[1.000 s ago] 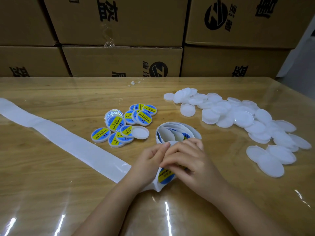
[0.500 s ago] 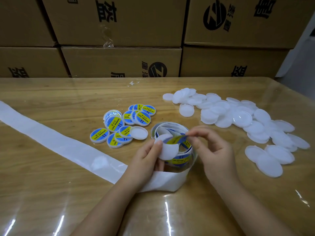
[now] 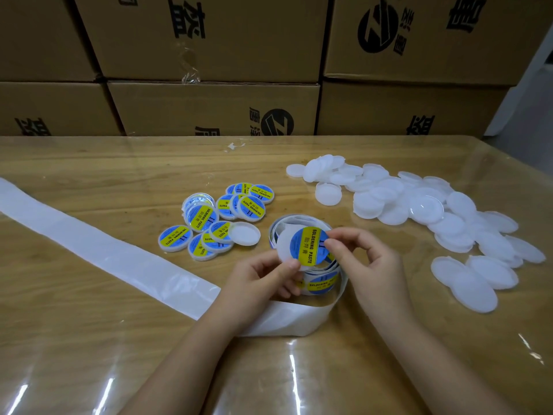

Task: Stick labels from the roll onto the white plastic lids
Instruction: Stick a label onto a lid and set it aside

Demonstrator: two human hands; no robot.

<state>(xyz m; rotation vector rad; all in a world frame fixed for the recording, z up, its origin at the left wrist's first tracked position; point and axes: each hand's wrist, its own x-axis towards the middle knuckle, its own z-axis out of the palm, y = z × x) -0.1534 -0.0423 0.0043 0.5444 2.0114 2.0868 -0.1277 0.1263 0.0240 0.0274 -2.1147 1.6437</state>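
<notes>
The label point(image 3: 309, 245), pinched in the right hand point(image 3: 371, 265), has just been peeled clear of the roll point(image 3: 323, 283) and brought over the white lid point(image 3: 283, 247) gripped in the left hand point(image 3: 254, 286) just above it, apparently not yet pressed flat.

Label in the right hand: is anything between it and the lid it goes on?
Nothing visible does. The right hand pinches the label directly over the lid, which the left hand holds above the roll. Whether label and lid already touch cannot be told.
</notes>
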